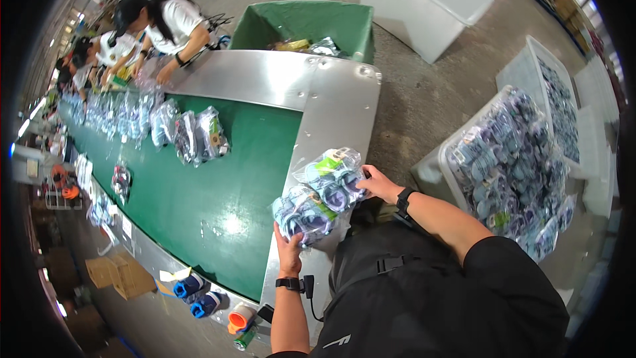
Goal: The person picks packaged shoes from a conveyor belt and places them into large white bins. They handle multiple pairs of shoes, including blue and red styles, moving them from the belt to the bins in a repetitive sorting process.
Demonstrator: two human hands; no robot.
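Two clear plastic bags of light-blue shoes with lilac linings are held up in front of me, over the metal end of the conveyor. My left hand grips the nearer bagged shoes from below at their near edge. My right hand has its fingers closed on the right side of the farther bagged shoes, which carry a bright green patch. The bags touch each other. My left palm is partly hidden behind its bag.
A green conveyor belt carries several bagged shoes. Co-workers stand along its far side. Beyond its end is a green bin. A white tub heaped with bagged shoes stands right. Blue shoes and an orange-and-white cup sit on the near ledge.
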